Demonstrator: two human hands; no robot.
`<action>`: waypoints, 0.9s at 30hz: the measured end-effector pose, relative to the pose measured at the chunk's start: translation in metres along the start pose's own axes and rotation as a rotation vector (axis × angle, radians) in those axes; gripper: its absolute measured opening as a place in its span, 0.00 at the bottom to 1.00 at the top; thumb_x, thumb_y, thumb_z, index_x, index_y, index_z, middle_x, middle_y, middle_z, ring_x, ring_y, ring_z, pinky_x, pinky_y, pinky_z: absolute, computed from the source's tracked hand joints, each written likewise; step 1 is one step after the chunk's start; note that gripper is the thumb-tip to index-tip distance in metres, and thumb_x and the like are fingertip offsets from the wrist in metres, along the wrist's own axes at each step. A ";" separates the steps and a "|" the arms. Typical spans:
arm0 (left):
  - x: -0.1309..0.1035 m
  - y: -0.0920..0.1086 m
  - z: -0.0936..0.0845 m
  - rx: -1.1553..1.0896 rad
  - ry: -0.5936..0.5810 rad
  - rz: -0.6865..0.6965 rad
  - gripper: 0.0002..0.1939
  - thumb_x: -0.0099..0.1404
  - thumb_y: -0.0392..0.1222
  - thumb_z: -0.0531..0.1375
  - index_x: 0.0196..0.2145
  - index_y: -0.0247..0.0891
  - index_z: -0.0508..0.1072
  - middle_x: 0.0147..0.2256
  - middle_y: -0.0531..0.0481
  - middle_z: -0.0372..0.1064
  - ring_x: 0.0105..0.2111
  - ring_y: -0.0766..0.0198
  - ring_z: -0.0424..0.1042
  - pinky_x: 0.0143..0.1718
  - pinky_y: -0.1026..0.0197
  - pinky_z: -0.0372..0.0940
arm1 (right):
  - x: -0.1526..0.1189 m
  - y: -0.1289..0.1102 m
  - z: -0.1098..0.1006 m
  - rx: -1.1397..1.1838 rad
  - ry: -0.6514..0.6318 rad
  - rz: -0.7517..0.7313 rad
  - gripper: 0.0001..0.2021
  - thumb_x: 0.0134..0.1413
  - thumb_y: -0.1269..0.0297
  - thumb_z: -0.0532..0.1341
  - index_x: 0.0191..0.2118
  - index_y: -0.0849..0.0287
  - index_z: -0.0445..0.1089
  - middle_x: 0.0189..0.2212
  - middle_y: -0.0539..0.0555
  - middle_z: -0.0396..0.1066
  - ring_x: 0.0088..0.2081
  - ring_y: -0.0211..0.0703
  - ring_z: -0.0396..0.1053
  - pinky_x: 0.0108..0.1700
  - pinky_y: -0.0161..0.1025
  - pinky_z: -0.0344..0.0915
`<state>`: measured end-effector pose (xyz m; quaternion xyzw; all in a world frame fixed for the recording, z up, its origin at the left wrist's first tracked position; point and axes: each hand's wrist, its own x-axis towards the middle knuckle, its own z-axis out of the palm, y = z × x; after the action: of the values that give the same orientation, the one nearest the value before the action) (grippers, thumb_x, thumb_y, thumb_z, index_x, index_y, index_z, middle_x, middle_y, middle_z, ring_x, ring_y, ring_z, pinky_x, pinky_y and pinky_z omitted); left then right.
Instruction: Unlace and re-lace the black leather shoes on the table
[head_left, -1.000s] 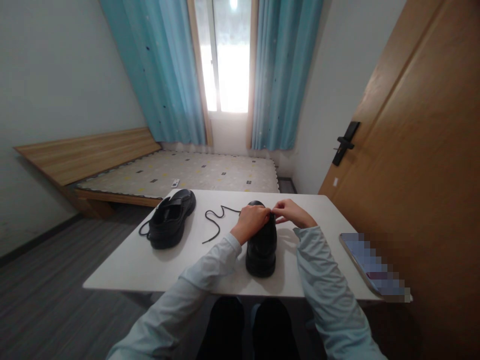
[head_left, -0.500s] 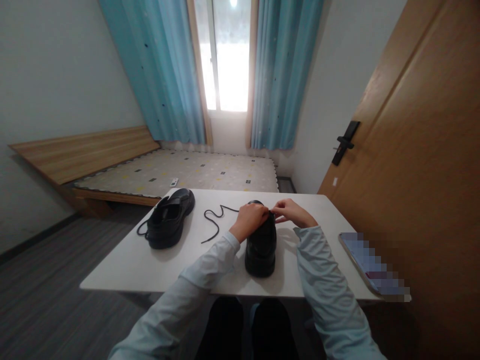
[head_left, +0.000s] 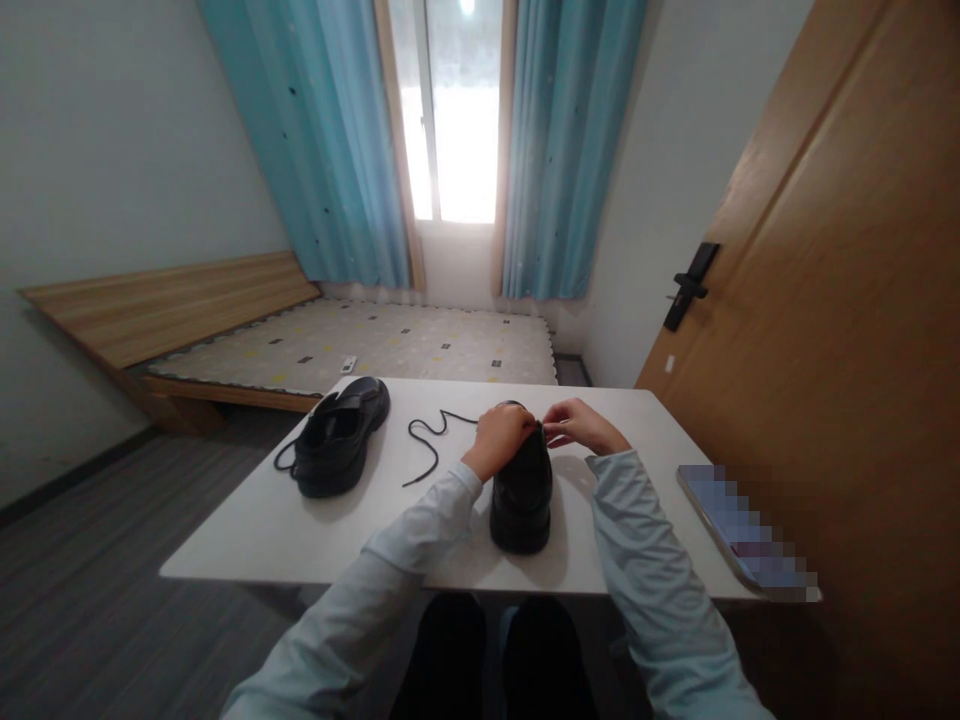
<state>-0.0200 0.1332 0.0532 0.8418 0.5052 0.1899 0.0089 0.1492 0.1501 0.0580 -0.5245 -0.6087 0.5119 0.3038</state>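
A black shoe (head_left: 520, 500) stands on the white table in front of me, its heel end toward me. My left hand (head_left: 504, 438) lies over its upper from the left, fingers closed on it and hiding much of the opening. At the shoe's right edge, the fingertips of my right hand (head_left: 581, 425) are pinched together; what they hold is too small to make out. A black shoelace (head_left: 429, 428) trails in curves across the table from the shoe's left side. Further left sits a second black shoe (head_left: 334, 445) with a loop of lace at its near end.
The white table (head_left: 247, 545) has a phone-like flat device (head_left: 742, 530), partly pixelated, on its right edge. Behind it stands a bed with a patterned mattress (head_left: 420, 345) and a small white remote-like object (head_left: 349, 365). A wooden door (head_left: 840, 330) rises close on the right.
My right hand has shifted slightly at the shoe's right edge, its fingers closer in. My left hand stays on the shoe, and both shoes keep their places.
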 end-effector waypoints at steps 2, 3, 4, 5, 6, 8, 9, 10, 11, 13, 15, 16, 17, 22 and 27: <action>0.000 0.001 0.000 0.014 -0.005 0.008 0.11 0.65 0.41 0.55 0.37 0.44 0.78 0.37 0.47 0.74 0.38 0.57 0.72 0.37 0.60 0.64 | -0.001 -0.001 0.000 -0.019 0.005 -0.007 0.09 0.42 0.73 0.69 0.22 0.66 0.68 0.18 0.50 0.70 0.24 0.37 0.72 0.27 0.34 0.73; 0.000 0.001 0.000 0.021 -0.009 0.026 0.12 0.65 0.41 0.54 0.36 0.43 0.78 0.37 0.46 0.73 0.38 0.58 0.72 0.37 0.60 0.65 | -0.001 -0.001 0.000 -0.028 0.004 -0.011 0.08 0.43 0.74 0.69 0.22 0.66 0.68 0.19 0.50 0.70 0.24 0.37 0.72 0.26 0.33 0.73; 0.000 0.001 0.000 0.026 -0.015 0.051 0.12 0.66 0.41 0.53 0.36 0.42 0.78 0.37 0.46 0.73 0.39 0.58 0.72 0.37 0.60 0.65 | -0.002 -0.001 0.000 -0.036 0.000 -0.012 0.08 0.44 0.75 0.68 0.23 0.66 0.67 0.19 0.49 0.69 0.24 0.36 0.72 0.25 0.33 0.73; 0.000 0.001 -0.001 0.030 -0.021 0.078 0.12 0.66 0.40 0.53 0.36 0.41 0.77 0.38 0.45 0.72 0.40 0.58 0.71 0.38 0.60 0.65 | -0.002 -0.002 0.000 -0.042 -0.005 -0.010 0.08 0.45 0.76 0.67 0.23 0.65 0.67 0.20 0.49 0.69 0.24 0.36 0.72 0.25 0.32 0.72; 0.000 0.001 -0.001 0.032 -0.029 0.102 0.12 0.66 0.39 0.53 0.36 0.40 0.77 0.38 0.45 0.71 0.41 0.58 0.71 0.38 0.61 0.65 | -0.002 -0.002 0.000 -0.046 -0.010 -0.006 0.07 0.46 0.76 0.66 0.24 0.65 0.66 0.20 0.49 0.69 0.24 0.36 0.72 0.24 0.32 0.72; 0.001 0.000 -0.002 0.030 -0.047 0.130 0.11 0.65 0.36 0.53 0.37 0.40 0.76 0.39 0.44 0.70 0.42 0.58 0.71 0.38 0.62 0.65 | -0.003 -0.002 0.000 -0.050 -0.016 0.008 0.07 0.48 0.76 0.65 0.25 0.65 0.66 0.21 0.49 0.69 0.25 0.36 0.72 0.24 0.32 0.72; 0.001 -0.001 -0.003 0.026 -0.057 0.130 0.12 0.65 0.34 0.53 0.37 0.40 0.76 0.40 0.44 0.70 0.42 0.58 0.71 0.38 0.62 0.65 | -0.003 -0.002 -0.001 -0.052 -0.018 0.019 0.07 0.48 0.76 0.64 0.25 0.65 0.66 0.21 0.49 0.69 0.25 0.36 0.72 0.24 0.32 0.72; 0.001 -0.001 -0.003 0.018 -0.064 0.122 0.12 0.65 0.34 0.52 0.37 0.40 0.76 0.40 0.44 0.71 0.41 0.59 0.71 0.38 0.62 0.65 | -0.003 -0.002 -0.001 -0.054 -0.020 0.029 0.07 0.48 0.75 0.64 0.25 0.65 0.66 0.21 0.49 0.69 0.25 0.37 0.72 0.24 0.32 0.72; 0.001 -0.001 -0.002 0.004 -0.064 0.105 0.12 0.65 0.34 0.52 0.37 0.40 0.76 0.40 0.44 0.71 0.41 0.58 0.72 0.37 0.62 0.65 | -0.002 -0.002 -0.001 -0.056 -0.023 0.035 0.07 0.49 0.75 0.64 0.25 0.65 0.66 0.21 0.50 0.69 0.26 0.37 0.72 0.25 0.33 0.72; 0.001 0.000 -0.002 -0.043 -0.036 0.048 0.10 0.65 0.36 0.54 0.39 0.41 0.74 0.39 0.45 0.72 0.40 0.58 0.72 0.37 0.61 0.65 | -0.002 -0.002 -0.002 -0.060 -0.035 0.044 0.07 0.49 0.74 0.65 0.25 0.65 0.66 0.22 0.51 0.69 0.26 0.37 0.72 0.25 0.33 0.72; 0.000 0.002 -0.001 -0.114 0.009 -0.010 0.12 0.63 0.37 0.57 0.46 0.41 0.70 0.38 0.47 0.74 0.40 0.57 0.73 0.38 0.60 0.66 | -0.001 -0.001 -0.004 -0.066 -0.045 0.045 0.07 0.48 0.72 0.66 0.25 0.65 0.67 0.22 0.51 0.69 0.26 0.37 0.71 0.24 0.32 0.72; 0.000 0.003 -0.001 -0.157 0.025 -0.028 0.16 0.62 0.36 0.58 0.48 0.42 0.68 0.37 0.48 0.75 0.40 0.57 0.73 0.38 0.60 0.66 | 0.000 0.000 -0.004 -0.070 -0.048 0.045 0.08 0.47 0.71 0.66 0.25 0.65 0.66 0.22 0.51 0.69 0.26 0.37 0.71 0.24 0.32 0.72; 0.000 0.003 -0.001 -0.203 0.035 -0.036 0.18 0.61 0.34 0.59 0.50 0.41 0.66 0.36 0.49 0.75 0.39 0.58 0.73 0.38 0.60 0.66 | 0.000 0.000 -0.005 -0.075 -0.048 0.046 0.09 0.46 0.70 0.67 0.25 0.65 0.66 0.22 0.51 0.69 0.26 0.37 0.71 0.24 0.32 0.71; 0.005 -0.007 -0.003 -0.441 0.080 -0.020 0.12 0.60 0.36 0.59 0.44 0.38 0.69 0.33 0.50 0.76 0.35 0.62 0.74 0.40 0.62 0.66 | 0.000 0.003 -0.011 -0.079 -0.019 0.029 0.11 0.44 0.67 0.69 0.24 0.63 0.65 0.23 0.52 0.71 0.25 0.37 0.70 0.23 0.32 0.70; 0.008 -0.041 -0.006 -0.445 0.252 -0.123 0.12 0.61 0.30 0.53 0.39 0.38 0.71 0.38 0.48 0.75 0.37 0.64 0.73 0.44 0.61 0.66 | -0.001 0.005 -0.023 -0.025 0.072 -0.009 0.11 0.43 0.68 0.70 0.23 0.63 0.66 0.23 0.53 0.72 0.25 0.37 0.70 0.25 0.34 0.70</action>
<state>-0.0529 0.1594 0.0525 0.7566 0.4983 0.3988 0.1425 0.1724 0.1555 0.0603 -0.5436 -0.6062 0.4835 0.3214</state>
